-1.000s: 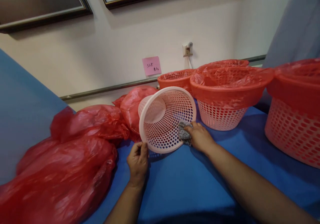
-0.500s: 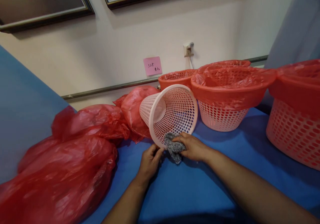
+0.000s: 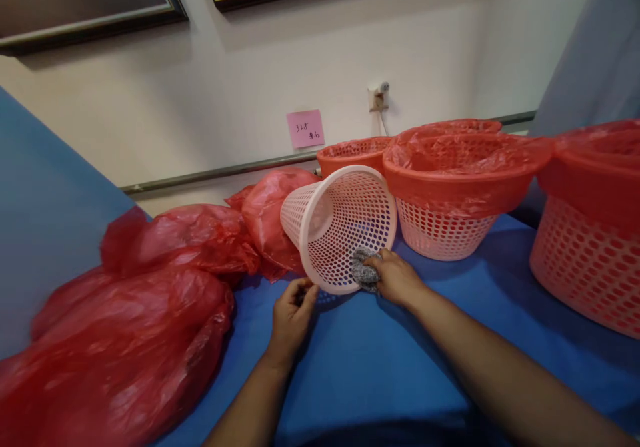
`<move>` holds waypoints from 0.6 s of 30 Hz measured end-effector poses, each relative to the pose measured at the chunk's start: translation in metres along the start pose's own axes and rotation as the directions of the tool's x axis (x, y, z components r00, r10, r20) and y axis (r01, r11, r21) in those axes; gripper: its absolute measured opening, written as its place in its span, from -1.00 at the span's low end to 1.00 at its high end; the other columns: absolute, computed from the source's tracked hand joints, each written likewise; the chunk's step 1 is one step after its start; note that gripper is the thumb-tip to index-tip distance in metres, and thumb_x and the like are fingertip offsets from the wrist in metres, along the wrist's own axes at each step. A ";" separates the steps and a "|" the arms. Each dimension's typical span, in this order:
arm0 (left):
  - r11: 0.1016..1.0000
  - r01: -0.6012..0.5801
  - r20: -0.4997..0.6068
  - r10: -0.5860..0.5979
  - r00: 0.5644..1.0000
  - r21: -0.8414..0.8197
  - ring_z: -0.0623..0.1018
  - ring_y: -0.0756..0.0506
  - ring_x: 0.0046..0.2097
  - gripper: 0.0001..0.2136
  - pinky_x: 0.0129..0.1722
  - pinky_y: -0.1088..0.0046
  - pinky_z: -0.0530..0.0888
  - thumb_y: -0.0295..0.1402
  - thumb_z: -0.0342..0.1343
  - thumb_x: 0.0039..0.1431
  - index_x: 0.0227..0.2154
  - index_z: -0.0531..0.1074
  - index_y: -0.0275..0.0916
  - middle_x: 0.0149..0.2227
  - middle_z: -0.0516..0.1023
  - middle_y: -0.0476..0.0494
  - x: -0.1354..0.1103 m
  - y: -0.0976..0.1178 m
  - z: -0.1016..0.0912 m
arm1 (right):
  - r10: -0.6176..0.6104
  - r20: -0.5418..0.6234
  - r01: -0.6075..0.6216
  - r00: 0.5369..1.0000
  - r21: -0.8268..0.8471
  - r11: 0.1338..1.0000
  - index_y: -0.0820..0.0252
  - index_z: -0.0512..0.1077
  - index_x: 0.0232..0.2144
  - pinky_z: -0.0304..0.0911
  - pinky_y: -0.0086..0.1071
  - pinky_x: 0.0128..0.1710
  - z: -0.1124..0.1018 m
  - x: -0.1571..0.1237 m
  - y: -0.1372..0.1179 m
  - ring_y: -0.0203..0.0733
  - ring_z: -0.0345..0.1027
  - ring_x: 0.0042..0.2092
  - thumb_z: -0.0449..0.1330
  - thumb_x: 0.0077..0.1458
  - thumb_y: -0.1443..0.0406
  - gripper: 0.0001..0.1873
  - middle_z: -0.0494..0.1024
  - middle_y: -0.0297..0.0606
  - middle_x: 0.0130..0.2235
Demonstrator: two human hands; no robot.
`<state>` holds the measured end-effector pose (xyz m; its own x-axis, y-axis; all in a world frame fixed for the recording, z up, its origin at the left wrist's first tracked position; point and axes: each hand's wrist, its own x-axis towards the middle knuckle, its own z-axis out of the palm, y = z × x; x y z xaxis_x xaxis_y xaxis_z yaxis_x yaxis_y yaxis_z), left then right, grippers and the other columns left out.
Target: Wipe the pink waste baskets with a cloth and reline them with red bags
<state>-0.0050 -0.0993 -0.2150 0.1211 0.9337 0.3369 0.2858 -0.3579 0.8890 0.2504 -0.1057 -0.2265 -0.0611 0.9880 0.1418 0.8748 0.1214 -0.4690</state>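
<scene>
A pale pink perforated plastic wastebasket (image 3: 306, 230) lies tipped on its side, its round mouth facing me. My left hand (image 3: 293, 314) is at the lower left of its rim, thumb and curled fingers pinching the edge. In my right hand (image 3: 400, 280) is a bunched grey speckled cloth (image 3: 365, 270), pressed against the lower right part of the rim. The palm side of my right hand is hidden.
Filled red plastic bags (image 3: 150, 340) are heaped on the left over the blue tablecloth (image 3: 350, 367). Several bag-lined wastebaskets (image 3: 445, 227) stand to the right. Behind are a wall with a pink note (image 3: 305, 128), a socket (image 3: 378, 98) and framed pictures.
My right hand has slid the cloth right and slightly up along the rim. My left hand has shifted a little left, and the wastebasket has turned slightly.
</scene>
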 end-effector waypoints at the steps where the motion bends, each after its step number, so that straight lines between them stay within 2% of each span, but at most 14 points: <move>1: 1.000 0.011 0.086 -0.012 0.996 0.014 0.48 -0.01 -0.42 -0.72 -0.42 0.52 0.42 -0.14 0.25 0.15 -0.26 0.55 -0.27 -0.39 0.58 -0.06 0.000 -0.003 0.003 | -0.032 0.019 0.031 0.999 0.028 0.999 0.06 0.48 0.15 0.23 -0.29 0.07 0.002 0.000 -0.001 -0.08 0.35 0.02 0.22 0.05 0.45 -0.41 0.44 -0.14 -0.03; 3: 0.999 0.026 0.235 -0.035 0.971 0.041 0.51 -0.05 -0.40 -0.73 -0.39 0.49 0.46 -0.17 0.27 0.12 -0.25 0.58 -0.28 -0.38 0.61 -0.09 0.000 -0.008 0.009 | -0.102 0.050 0.097 0.994 0.098 0.990 0.03 0.49 0.13 0.25 -0.34 0.05 0.007 -0.001 -0.004 -0.13 0.37 0.00 0.24 0.01 0.45 -0.40 0.45 -0.20 -0.05; 4: 0.998 0.031 0.275 -0.043 0.960 0.048 0.51 -0.05 -0.42 -0.74 -0.41 0.48 0.46 -0.17 0.27 0.12 -0.27 0.59 -0.29 -0.41 0.60 -0.09 0.000 -0.010 0.011 | -0.144 0.060 0.134 0.988 0.142 0.981 0.02 0.50 0.11 0.27 -0.36 0.04 0.008 -0.002 -0.006 -0.15 0.38 -0.02 0.26 0.01 0.43 -0.42 0.45 -0.23 -0.07; 7: 0.998 0.042 0.293 -0.054 0.955 0.047 0.43 -0.02 -0.53 -0.72 -0.53 0.51 0.39 -0.13 0.22 0.17 -0.43 0.53 -0.27 -0.56 0.48 0.00 -0.001 -0.013 0.013 | -0.275 0.051 0.249 0.960 0.293 0.923 0.04 0.52 0.08 0.30 -0.36 0.02 0.013 -0.003 -0.012 -0.18 0.39 -0.06 0.30 0.01 0.40 -0.47 0.45 -0.24 -0.08; 9: 0.998 0.040 0.226 -0.048 0.973 0.037 0.38 0.01 -0.58 -0.68 -0.58 0.53 0.34 -0.09 0.18 0.21 -0.47 0.46 -0.25 -0.61 0.41 0.05 -0.002 -0.013 0.010 | -0.324 0.038 0.291 0.945 0.351 0.890 0.07 0.51 0.10 0.30 -0.36 0.03 0.015 -0.003 -0.015 -0.20 0.39 -0.05 0.31 0.02 0.40 -0.45 0.45 -0.24 -0.07; 11: 0.999 0.027 0.105 -0.029 0.994 0.028 0.35 0.03 -0.60 -0.67 -0.60 0.54 0.31 -0.06 0.15 0.23 -0.46 0.40 -0.22 -0.62 0.36 0.11 -0.003 -0.011 0.005 | -0.301 0.037 0.278 0.953 0.294 0.914 0.05 0.50 0.11 0.29 -0.37 0.05 0.014 -0.005 -0.016 -0.20 0.38 -0.03 0.29 0.00 0.46 -0.41 0.46 -0.25 -0.06; 13: 1.000 0.009 -0.043 -0.008 0.999 0.020 0.30 0.04 -0.60 -0.66 -0.60 0.56 0.28 -0.03 0.11 0.27 -0.44 0.34 -0.20 -0.62 0.30 0.14 -0.003 -0.009 -0.002 | -0.215 0.018 0.209 0.976 0.166 0.964 0.04 0.51 0.11 0.27 -0.33 0.05 0.011 -0.006 -0.013 -0.15 0.37 -0.01 0.24 0.00 0.51 -0.39 0.47 -0.22 -0.07; 15: 1.000 -0.009 -0.170 0.012 0.985 0.014 0.29 0.05 -0.57 -0.65 -0.56 0.58 0.29 -0.02 0.07 0.29 -0.44 0.32 -0.19 -0.60 0.28 0.14 -0.002 -0.006 -0.008 | -0.106 -0.037 0.108 0.994 0.046 0.993 0.06 0.52 0.10 0.24 -0.24 0.06 0.006 -0.006 -0.008 -0.05 0.35 0.01 0.19 0.05 0.51 -0.44 0.46 -0.15 -0.06; 18: 1.000 -0.020 -0.234 0.021 0.972 0.007 0.28 0.05 -0.55 -0.65 -0.54 0.58 0.29 -0.02 0.06 0.30 -0.42 0.33 -0.20 -0.58 0.28 0.14 -0.002 -0.003 -0.011 | -0.001 -0.108 -0.002 0.994 -0.029 1.000 0.13 0.51 0.11 0.20 -0.11 0.09 0.001 -0.004 0.001 0.06 0.31 0.05 0.09 0.17 0.46 -0.51 0.43 -0.02 -0.01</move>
<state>-0.0164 -0.0995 -0.2151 -0.0983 0.9026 0.4191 0.2896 -0.3770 0.8798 0.2509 -0.1093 -0.2284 -0.0095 0.9717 0.2359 0.8885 0.1165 -0.4439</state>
